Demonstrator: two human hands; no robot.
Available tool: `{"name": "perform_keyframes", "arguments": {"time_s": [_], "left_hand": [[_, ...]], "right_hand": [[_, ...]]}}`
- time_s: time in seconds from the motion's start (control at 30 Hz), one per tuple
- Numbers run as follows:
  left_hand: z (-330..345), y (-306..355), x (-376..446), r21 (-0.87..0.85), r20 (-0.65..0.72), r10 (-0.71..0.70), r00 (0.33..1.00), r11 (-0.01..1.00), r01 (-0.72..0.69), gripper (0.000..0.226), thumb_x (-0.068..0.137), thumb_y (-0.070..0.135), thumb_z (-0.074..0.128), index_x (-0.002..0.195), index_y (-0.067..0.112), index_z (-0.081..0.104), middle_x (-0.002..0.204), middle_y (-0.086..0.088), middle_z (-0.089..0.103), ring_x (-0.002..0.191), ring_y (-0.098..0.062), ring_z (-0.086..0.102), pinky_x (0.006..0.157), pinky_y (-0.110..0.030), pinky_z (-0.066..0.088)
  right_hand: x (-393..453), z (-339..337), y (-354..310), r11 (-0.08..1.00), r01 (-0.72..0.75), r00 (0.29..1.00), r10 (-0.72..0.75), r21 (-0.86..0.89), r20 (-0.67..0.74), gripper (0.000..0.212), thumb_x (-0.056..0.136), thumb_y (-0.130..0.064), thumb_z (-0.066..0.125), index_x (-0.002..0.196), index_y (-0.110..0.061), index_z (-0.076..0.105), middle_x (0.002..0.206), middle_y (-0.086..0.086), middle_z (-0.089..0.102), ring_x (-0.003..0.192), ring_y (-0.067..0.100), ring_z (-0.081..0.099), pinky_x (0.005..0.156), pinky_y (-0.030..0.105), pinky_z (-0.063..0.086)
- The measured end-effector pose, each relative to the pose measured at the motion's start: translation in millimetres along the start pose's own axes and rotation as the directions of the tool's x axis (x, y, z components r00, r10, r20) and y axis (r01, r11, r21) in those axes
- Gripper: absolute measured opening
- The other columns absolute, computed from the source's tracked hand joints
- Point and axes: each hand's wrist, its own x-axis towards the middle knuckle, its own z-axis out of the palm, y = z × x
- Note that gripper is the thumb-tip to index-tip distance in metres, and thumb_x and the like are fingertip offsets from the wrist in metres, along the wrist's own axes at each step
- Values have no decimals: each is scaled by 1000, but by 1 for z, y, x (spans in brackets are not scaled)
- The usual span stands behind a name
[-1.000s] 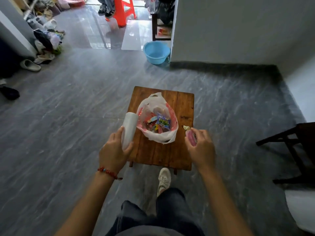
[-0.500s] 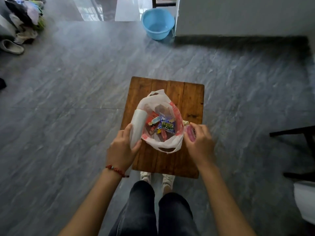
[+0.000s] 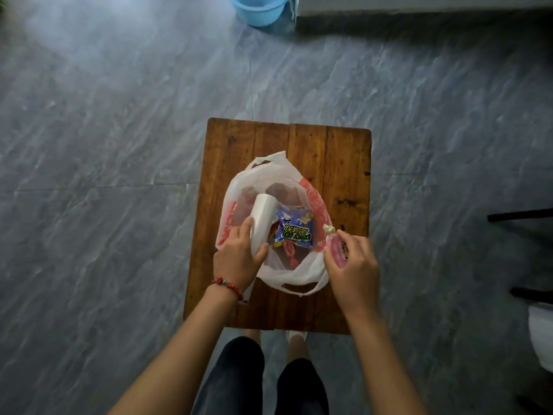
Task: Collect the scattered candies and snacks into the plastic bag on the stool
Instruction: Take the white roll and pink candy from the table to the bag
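Note:
A white plastic bag with red print (image 3: 302,275) lies open on the wooden stool (image 3: 338,163). Inside it I see a blue snack packet (image 3: 294,229) and some red candies (image 3: 288,253). My left hand (image 3: 236,256) grips a white cylindrical package (image 3: 261,218) over the bag's left side, its top end pointing into the opening. My right hand (image 3: 351,265) holds a pink wrapped snack (image 3: 336,245) with a cream twisted tip at the bag's right rim.
Grey tiled floor surrounds the stool. A blue basin (image 3: 258,9) stands at the top by a white wall corner. Dark chair legs (image 3: 520,215) and a white object (image 3: 541,336) sit at the right edge. My legs and shoes (image 3: 296,335) are just below the stool.
I have stepped up to the stool and look down on it. My left hand carried the white package from the bag's left side to over its opening. My right hand reached the right rim.

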Motion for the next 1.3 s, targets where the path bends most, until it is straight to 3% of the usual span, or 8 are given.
{"name": "perform_keyframes", "arguments": {"time_s": [0.1,0.23,0.47,0.73,0.9,1.03,1.17,1.3], "left_hand": [[19,-4,21,-45,-7,18,1000,999,-19,60,79,28,69,129,3,45,104,-19,60,83,-29,60,63,-31,47],[43,-8,41,-42,-1,12,1000,999,-12,60,79,28,70,127,2,47,97,-20,60,74,-30,60,59,-29,46],[79,-18,66,-23,37,-84,996,996,85,61,86,36,58,135,10,35,116,-19,54,92,-32,58,71,-37,50],[84,-18,76,29,102,-55,993,998,52,64,88,44,52,138,10,31,123,-18,50,93,-31,58,73,-39,52],[58,-24,55,24,-53,123,991,992,-122,54,86,44,47,121,3,53,112,-19,60,99,-31,58,80,-44,53],[30,-42,35,95,-133,196,972,978,-184,52,88,40,44,119,1,54,120,-21,57,113,-34,52,94,-48,44],[17,-64,25,136,-180,233,956,968,-210,51,89,40,43,120,0,53,121,-22,57,115,-34,48,94,-47,42],[14,-77,20,169,-185,226,956,966,-195,52,88,38,47,120,-1,54,122,-23,56,117,-36,47,96,-47,39]], "right_hand": [[10,15,5,1000,6,1000,-6,12,-6,32,77,-10,71,107,-2,63,94,14,61,79,17,57,64,16,41],[22,34,12,1000,4,1000,-4,22,3,34,76,-11,72,108,-3,63,95,13,61,82,17,57,65,15,42],[31,53,24,999,37,999,-37,30,12,34,77,-11,71,108,-1,62,95,14,60,85,19,58,68,20,46],[28,63,31,999,38,999,-38,19,38,35,76,-10,72,108,0,61,94,15,60,86,21,59,67,24,50],[30,72,19,998,11,999,-14,65,33,32,79,-12,69,108,-2,62,95,14,61,84,18,58,66,26,51],[34,91,15,997,-9,999,6,75,39,29,79,-11,70,106,-2,63,95,15,62,86,22,59,70,24,46],[42,115,11,999,-40,998,40,12,51,26,81,-15,68,104,-2,63,95,16,64,88,28,59,70,26,42],[53,138,10,999,-19,998,22,-50,54,26,84,-20,61,102,-1,63,95,20,63,89,32,58,73,37,47]]}}
